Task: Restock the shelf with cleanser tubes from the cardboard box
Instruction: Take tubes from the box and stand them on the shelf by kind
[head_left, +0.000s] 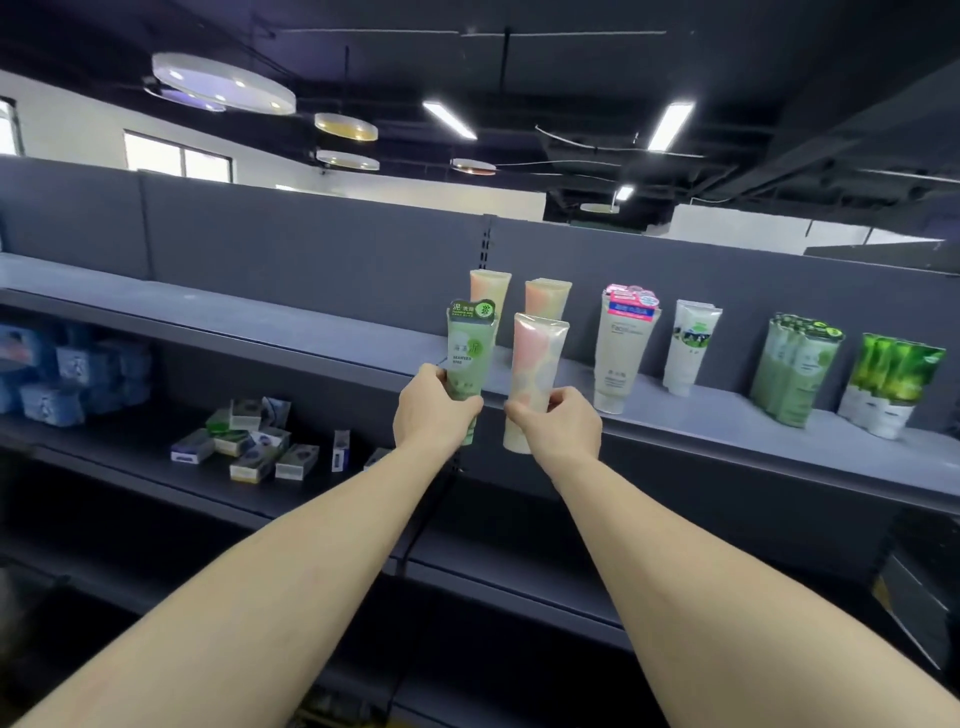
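Holding two tubes up to the shelf (311, 332).

Head view: the left hand (431, 410) gripped a green tube (470, 353) low on its body, the right hand (558, 423) a pink tube (535, 364), both upright with caps down, probably so they could stand like the pink pair (514, 299) behind. The box was out of sight.

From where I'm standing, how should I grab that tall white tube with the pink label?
Grip the white tube with the pink label around its mid body from the front. It stands cap-down near the grey shelf's edge, clear on both sides, and its crimped top is flat.
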